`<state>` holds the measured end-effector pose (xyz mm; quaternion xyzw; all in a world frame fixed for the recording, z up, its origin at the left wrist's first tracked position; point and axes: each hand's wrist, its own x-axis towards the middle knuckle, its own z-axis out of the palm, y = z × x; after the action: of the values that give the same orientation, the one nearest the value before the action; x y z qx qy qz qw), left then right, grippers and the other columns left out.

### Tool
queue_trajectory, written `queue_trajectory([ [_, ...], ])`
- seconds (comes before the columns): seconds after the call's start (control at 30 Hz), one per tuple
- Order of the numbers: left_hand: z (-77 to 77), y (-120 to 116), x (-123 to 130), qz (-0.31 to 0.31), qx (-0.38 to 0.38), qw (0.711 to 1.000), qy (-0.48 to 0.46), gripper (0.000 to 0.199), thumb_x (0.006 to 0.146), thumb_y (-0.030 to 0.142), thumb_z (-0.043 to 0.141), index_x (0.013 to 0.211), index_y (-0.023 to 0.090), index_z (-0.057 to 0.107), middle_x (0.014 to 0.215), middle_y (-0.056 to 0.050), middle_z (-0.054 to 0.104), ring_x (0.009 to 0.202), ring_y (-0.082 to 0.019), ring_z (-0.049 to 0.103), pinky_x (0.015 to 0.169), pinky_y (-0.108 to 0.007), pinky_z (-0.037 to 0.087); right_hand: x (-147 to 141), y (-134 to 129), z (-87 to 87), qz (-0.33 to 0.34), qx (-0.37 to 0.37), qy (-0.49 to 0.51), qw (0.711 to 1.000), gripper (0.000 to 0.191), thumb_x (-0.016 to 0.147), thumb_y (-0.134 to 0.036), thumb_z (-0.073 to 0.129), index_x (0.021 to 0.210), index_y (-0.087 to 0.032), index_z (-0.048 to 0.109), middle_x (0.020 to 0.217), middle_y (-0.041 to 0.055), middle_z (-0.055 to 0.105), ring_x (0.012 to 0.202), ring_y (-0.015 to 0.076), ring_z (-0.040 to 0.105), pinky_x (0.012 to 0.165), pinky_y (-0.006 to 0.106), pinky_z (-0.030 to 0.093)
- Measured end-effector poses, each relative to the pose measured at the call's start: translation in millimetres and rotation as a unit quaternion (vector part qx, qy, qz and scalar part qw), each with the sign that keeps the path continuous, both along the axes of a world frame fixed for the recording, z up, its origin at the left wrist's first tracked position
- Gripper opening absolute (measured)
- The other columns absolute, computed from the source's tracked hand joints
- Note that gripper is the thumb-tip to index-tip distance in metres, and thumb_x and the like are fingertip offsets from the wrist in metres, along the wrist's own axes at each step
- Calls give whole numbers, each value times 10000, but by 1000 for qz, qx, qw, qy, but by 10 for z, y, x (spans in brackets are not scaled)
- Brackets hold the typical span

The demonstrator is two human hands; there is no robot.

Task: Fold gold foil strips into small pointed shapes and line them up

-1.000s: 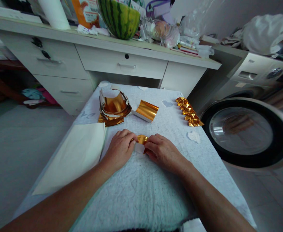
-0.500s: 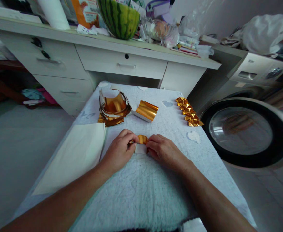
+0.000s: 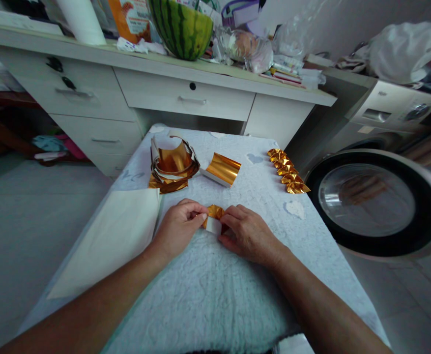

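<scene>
Between my two hands is a small sheet of gold foil paper (image 3: 214, 225), partly folded, with its white back facing me and gold along the far edge. My left hand (image 3: 181, 223) pinches its left end between thumb and fingers. At the right end, my right hand (image 3: 247, 232) is closed on the paper, its fingertips partly hiding that edge. Beyond my hands lies a curled gold sheet (image 3: 222, 168). A stack of curled gold foil sheets (image 3: 174, 164) sits to its left. Several folded gold pieces (image 3: 288, 171) stand in a row at the right.
A pale cloth (image 3: 252, 295) covers the table, with a large white sheet (image 3: 108, 246) at its left. A white desk (image 3: 186, 98) behind carries a cut watermelon (image 3: 181, 29) and bags. At the right a washing machine's round door (image 3: 373, 201) hangs open beside the table.
The foil paper has tilted slightly, its right side lower. My left thumb has moved up along its left end, and my right fingers have shifted a little on the right end.
</scene>
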<state>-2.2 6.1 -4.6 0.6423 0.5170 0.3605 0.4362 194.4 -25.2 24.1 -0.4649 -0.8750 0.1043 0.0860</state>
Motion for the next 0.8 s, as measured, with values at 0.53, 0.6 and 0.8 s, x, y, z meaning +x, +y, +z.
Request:
queue_trajectory([
  [0.53,8,-19,-22,-27,57,997,52,129,789,173,524,826,191,647,890,-5,585,747,-135,598,677,-282,497,-70,-39,-105,-34,68,-42,996,110,837,-192,530,915,-194,607,911,46,620,816,190,513,694,319,385],
  [0.6,8,-29,-24,-32,74,994,71,147,796,160,515,838,195,652,896,-5,586,733,-130,595,661,-276,492,-83,-43,-112,-38,68,-44,996,131,837,-180,524,938,-195,607,924,50,622,824,192,512,701,319,385],
  [0.8,27,-29,-39,-36,103,990,93,171,782,164,527,824,193,690,930,-24,617,835,-158,618,748,-298,501,-109,-37,-112,-65,68,-43,995,186,827,-219,569,1007,-186,600,982,68,611,891,216,512,769,343,407],
])
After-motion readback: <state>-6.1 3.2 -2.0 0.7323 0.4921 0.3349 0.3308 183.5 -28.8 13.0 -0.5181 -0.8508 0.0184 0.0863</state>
